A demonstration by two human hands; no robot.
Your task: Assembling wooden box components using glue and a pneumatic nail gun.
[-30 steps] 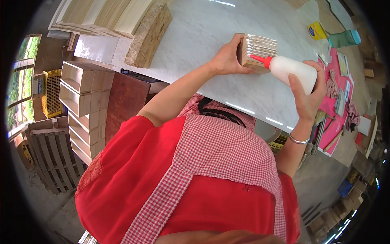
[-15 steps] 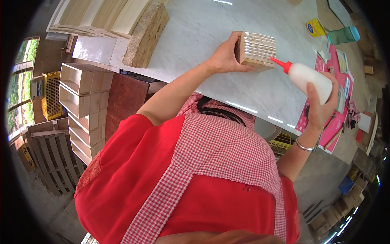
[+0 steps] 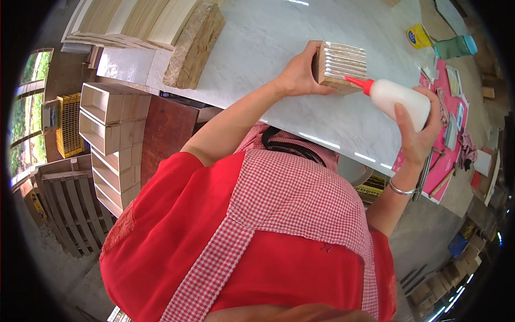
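My left hand is closed round a stack of small wooden boards, held on edge above the table. Lines of white glue run along the upturned edges, with rounded blobs at their left ends. In my right hand is a white glue bottle with a red pointed nozzle, its fingers wrapped round the bottle's body. The nozzle tip points left, at the near edge of the stack. Whether glue is coming out at the tip is too small to see.
Beneath my hands spreads a pale marbled table. A rough block and stacked pale boards lie at its far left. A yellow tub and teal jar stand far right, by a pink mat. Open wooden boxes are stacked left.
My right hand has moved the glue bottle left, bringing the nozzle tip over the near edge of the stack. My left hand has kept nearly the same place.
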